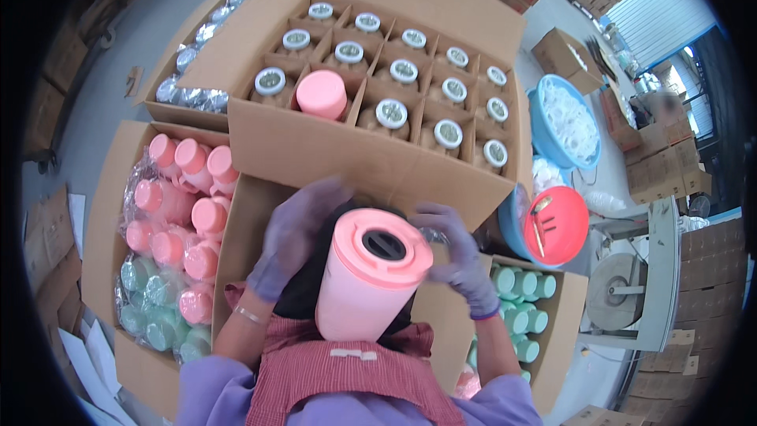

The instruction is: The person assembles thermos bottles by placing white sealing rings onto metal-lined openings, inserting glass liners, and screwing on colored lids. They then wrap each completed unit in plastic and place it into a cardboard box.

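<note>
While raised, hands (371, 244) flanking pink bottle (371, 284)

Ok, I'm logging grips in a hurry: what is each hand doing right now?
Left hand: blurred, fingers curled beside the pink container; a grip cannot be told.
Right hand: blurred at the container's rim; a grip cannot be told.

The pink cylinder (371, 280) stands upright between the left hand (296, 237) and the right hand (457, 256), so the space in the middle is blocked and each hand has room only on its outer side. Just ahead, the front wall of the divided carton (315, 146) rises like a barrier. Its cells are almost all filled with white-capped jars (392, 113), and one holds a pink lid (322, 93).
</note>
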Demonstrator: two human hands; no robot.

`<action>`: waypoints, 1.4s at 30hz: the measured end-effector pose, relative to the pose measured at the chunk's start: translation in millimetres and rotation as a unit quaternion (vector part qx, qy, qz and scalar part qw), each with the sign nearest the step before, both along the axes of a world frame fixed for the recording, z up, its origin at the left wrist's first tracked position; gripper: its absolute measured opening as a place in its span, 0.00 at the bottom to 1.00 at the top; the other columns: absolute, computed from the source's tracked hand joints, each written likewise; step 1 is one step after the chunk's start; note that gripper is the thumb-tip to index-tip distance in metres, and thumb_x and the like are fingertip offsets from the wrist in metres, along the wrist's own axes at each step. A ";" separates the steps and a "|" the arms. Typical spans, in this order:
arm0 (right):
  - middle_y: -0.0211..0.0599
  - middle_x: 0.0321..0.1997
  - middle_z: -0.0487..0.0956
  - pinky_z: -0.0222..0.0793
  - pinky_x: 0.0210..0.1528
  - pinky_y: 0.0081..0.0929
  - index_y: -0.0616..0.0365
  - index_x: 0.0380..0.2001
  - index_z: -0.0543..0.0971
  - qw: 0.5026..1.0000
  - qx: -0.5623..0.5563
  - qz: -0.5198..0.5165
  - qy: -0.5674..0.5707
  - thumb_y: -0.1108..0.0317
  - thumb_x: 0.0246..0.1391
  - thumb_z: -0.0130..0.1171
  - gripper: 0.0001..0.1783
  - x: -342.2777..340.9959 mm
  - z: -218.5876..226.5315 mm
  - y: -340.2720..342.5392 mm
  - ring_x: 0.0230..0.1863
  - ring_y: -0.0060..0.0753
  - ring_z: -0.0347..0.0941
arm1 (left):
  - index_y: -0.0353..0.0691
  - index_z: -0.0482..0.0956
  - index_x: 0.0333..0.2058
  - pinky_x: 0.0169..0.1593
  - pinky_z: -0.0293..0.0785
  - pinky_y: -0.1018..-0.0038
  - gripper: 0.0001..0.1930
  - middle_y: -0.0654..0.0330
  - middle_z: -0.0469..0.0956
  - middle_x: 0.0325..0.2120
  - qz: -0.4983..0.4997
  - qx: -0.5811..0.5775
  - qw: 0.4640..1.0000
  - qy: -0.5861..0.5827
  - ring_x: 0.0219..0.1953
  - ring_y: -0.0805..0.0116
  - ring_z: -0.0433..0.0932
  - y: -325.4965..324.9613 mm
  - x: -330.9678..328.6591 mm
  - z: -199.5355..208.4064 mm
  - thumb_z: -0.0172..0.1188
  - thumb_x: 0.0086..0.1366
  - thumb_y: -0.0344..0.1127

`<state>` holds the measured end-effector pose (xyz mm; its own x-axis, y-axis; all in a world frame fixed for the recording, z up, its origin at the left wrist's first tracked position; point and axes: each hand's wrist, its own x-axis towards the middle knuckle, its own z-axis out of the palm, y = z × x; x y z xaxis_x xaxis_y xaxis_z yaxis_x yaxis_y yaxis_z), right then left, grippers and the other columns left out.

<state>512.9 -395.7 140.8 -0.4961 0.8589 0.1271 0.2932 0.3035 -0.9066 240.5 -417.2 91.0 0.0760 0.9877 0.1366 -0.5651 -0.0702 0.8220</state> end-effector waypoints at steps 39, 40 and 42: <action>0.52 0.62 0.65 0.74 0.51 0.41 0.59 0.63 0.64 0.903 0.368 -0.013 -0.222 0.66 0.38 0.72 0.47 -111.7 10.4 77.1 0.56 0.56 0.70 | 0.30 0.79 0.45 0.43 0.75 0.77 0.16 0.62 0.80 0.35 0.232 -0.085 0.966 0.079 0.37 0.78 0.76 61.6 18.0 35.8 0.63 0.67 0.39; 0.52 0.63 0.65 0.74 0.51 0.42 0.59 0.64 0.63 0.913 0.340 -0.015 -0.227 0.65 0.38 0.72 0.47 -114.5 7.0 78.3 0.57 0.56 0.70 | 0.30 0.78 0.46 0.43 0.75 0.77 0.17 0.62 0.80 0.35 0.236 -0.087 0.966 0.064 0.38 0.78 0.76 62.5 19.2 34.1 0.63 0.67 0.39; 0.51 0.54 0.74 0.74 0.49 0.46 0.60 0.61 0.67 0.937 0.278 -0.048 -0.205 0.57 0.47 0.69 0.40 -119.7 -5.4 79.7 0.53 0.55 0.73 | 0.30 0.77 0.48 0.44 0.76 0.76 0.18 0.61 0.81 0.37 0.197 -0.118 0.969 0.087 0.39 0.78 0.76 66.0 9.7 35.0 0.64 0.65 0.36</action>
<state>393.2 -316.0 135.4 -0.5246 0.7598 0.3841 0.6320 0.6498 -0.4223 250.2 -351.2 126.0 -0.3123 0.9467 -0.0783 -0.3832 -0.0501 0.9223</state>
